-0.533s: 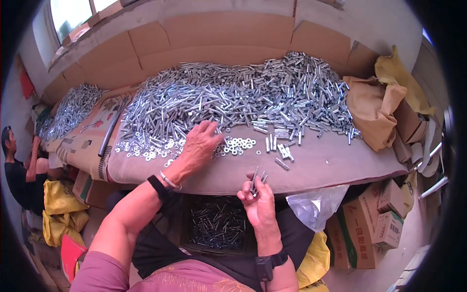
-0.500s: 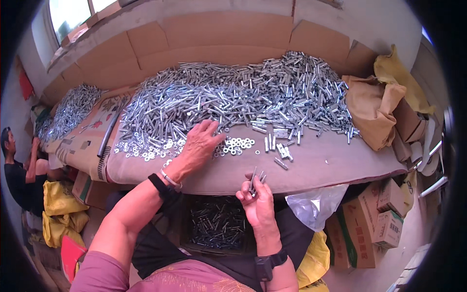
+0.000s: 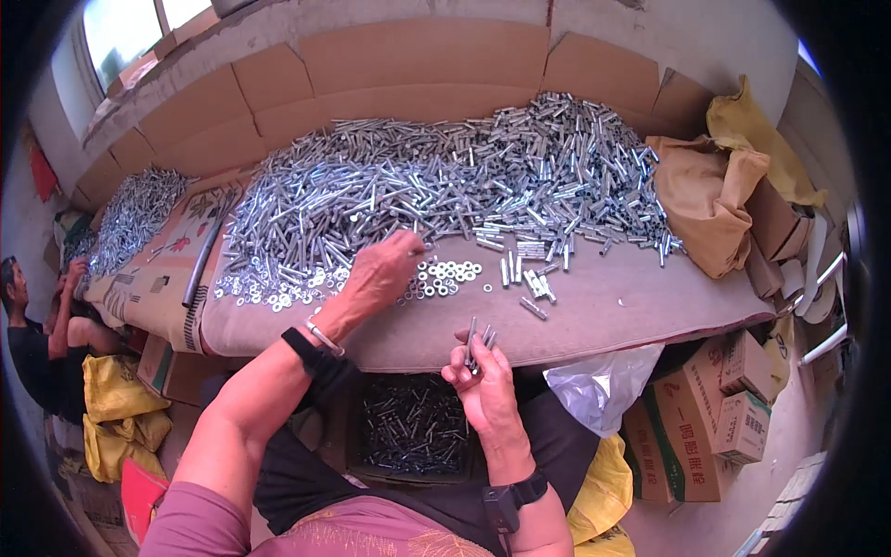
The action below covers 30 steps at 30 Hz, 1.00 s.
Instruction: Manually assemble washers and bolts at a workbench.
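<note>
My left hand [image 3: 376,276] reaches over the near edge of a big heap of metal bolts [image 3: 371,200]. Its fingers are drawn together at the bolts; whatever sits between the fingertips is too small to make out. Flat metal washers [image 3: 445,277] lie beside this hand, and more washers [image 3: 278,286] spread to its left. Closer to me, my right hand [image 3: 484,379] is closed around a few slim metal bolts [image 3: 473,343], held upright just off the table's front edge. Short metal sleeves [image 3: 529,278] rest on the padded tabletop [image 3: 594,316] beyond it.
Below the table edge stands a dark bin [image 3: 415,432] of bolts. A clear plastic bag [image 3: 603,385] hangs at the right, near cardboard boxes [image 3: 682,436]. Yellow sacks [image 3: 121,390] lie at left, where another person [image 3: 51,343] sits by a second heap [image 3: 139,209].
My left hand's fingers have drawn together at the heap's edge. My right hand has shifted only slightly, its bolts still in it. The other person's raised arm has moved a little.
</note>
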Motion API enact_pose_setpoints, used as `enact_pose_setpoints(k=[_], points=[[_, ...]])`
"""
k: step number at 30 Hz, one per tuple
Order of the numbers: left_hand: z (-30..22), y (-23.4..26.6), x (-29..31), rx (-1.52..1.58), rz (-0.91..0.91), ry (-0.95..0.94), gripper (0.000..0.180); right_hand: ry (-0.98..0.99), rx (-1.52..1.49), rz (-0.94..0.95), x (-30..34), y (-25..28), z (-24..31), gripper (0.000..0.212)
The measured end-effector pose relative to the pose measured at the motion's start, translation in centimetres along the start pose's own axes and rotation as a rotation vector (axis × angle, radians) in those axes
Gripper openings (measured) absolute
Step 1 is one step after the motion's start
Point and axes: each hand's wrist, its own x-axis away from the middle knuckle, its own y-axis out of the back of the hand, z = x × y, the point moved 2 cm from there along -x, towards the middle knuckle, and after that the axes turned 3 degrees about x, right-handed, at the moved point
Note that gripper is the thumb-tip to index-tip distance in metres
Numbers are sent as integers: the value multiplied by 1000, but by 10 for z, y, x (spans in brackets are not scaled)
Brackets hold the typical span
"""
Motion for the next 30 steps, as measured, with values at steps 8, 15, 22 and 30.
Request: enact_pose_setpoints(k=[8, 15, 22, 30], points=[[-31, 24, 20, 1317, -249, 721, 21, -6, 22, 1, -1, -1, -8, 22], [-23, 41, 7, 2220, -351, 650, 18, 35, 138, 47, -5, -7, -3, 23], [-23, 56, 13, 2506, -359, 556, 21, -54, 142, 40, 4, -26, -19, 20], [-33, 70, 25, 2218, -396, 560, 19, -100, 107, 157, 16, -38, -30, 19]])
